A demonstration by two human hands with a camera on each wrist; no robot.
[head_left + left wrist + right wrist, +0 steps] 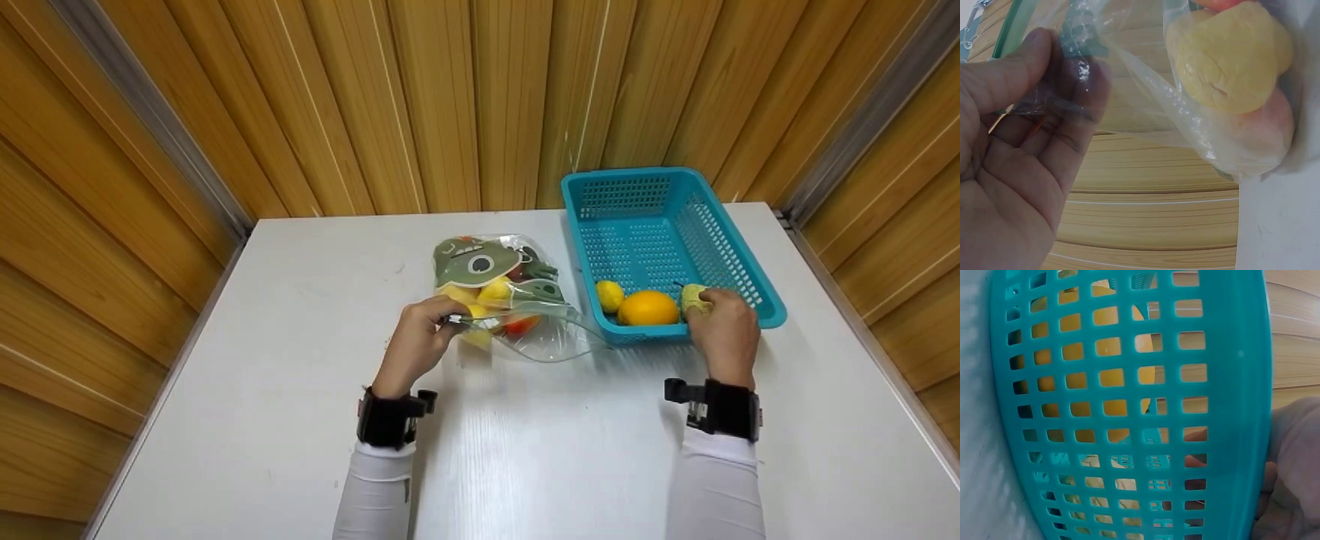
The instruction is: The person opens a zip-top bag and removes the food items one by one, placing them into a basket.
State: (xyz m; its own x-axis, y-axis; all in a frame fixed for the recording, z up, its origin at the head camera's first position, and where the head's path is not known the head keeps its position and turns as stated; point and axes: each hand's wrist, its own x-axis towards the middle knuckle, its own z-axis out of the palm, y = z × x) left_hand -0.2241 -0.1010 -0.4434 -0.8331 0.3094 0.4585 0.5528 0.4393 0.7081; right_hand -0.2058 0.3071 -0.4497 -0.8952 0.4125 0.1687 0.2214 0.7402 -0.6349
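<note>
A clear plastic bag [555, 341] with a green cartoon print lies on the white table, yellow and red fruit inside it. My left hand [414, 341] pinches the bag's edge at its mouth, which gapes toward the right. In the left wrist view, thumb and fingers of the left hand [1027, 129] hold the clear film beside a yellow fruit [1227, 62]. My right hand [725, 334] reaches over the near rim of the blue basket and grips a yellow-green fruit [694, 298]. The right wrist view shows the right hand [1294, 472] behind the basket wall, its fingertips partly hidden.
The blue basket [574, 217] stands at the back right of the table [315, 300]. Inside, an orange fruit [649, 308] and a small yellow fruit [610, 297] lie along the near wall. Wood-patterned panels [435, 105] rise behind the table.
</note>
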